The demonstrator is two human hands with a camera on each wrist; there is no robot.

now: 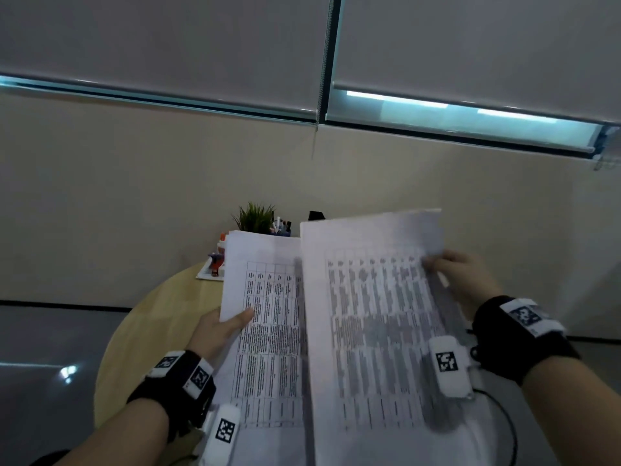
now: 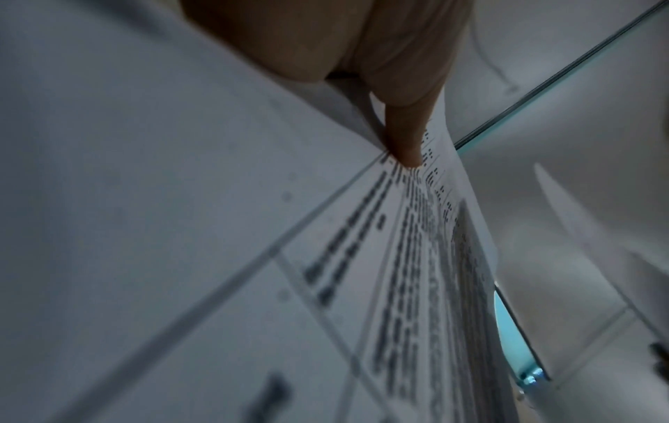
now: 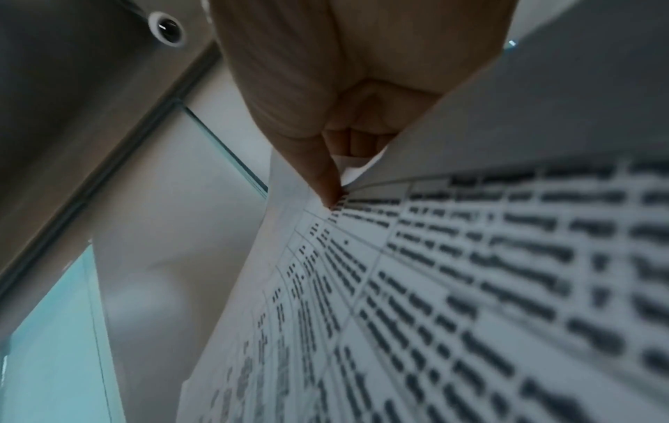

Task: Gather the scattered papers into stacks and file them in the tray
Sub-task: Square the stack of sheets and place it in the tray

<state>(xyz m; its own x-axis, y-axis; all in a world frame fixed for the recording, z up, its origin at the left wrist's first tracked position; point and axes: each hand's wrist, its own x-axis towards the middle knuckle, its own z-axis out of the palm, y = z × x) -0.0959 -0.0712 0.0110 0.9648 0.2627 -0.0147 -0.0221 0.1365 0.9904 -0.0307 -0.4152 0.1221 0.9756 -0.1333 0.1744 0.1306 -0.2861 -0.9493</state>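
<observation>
Nearest to you, both of your forearms reach forward and up from the bottom corners of the head view, each wrist wrapped in a black band carrying white marker blocks. Your left hand [image 1: 220,327] comes in from the lower left with its thumb laid across the printed face of the left stack of papers [image 1: 265,327], at that stack's left edge; the left wrist view shows the thumb [image 2: 405,137] pressed onto the sheet and the other fingers hidden behind it, so this hand is clamped on the stack. Your right hand [image 1: 462,277] rises from the lower right and grips the right stack of papers [image 1: 376,317] near its upper right edge; in the right wrist view the thumb [image 3: 322,174] pinches the top sheet, which curls up beside it, against fingers folded behind.

The two stacks are held up in the air side by side, tilted toward you, the right one overlapping the left one's inner edge. Both carry printed tables, too blurred to read.

Beyond the papers lies the round wooden counter [image 1: 148,327]. At its far edge stand a small green plant [image 1: 253,218], a cup of pens [image 1: 282,227] and a white tray [image 1: 210,274] with small coloured items, partly hidden behind the left stack. Farther back are a beige wall and grey roller blinds [image 1: 470,45].
</observation>
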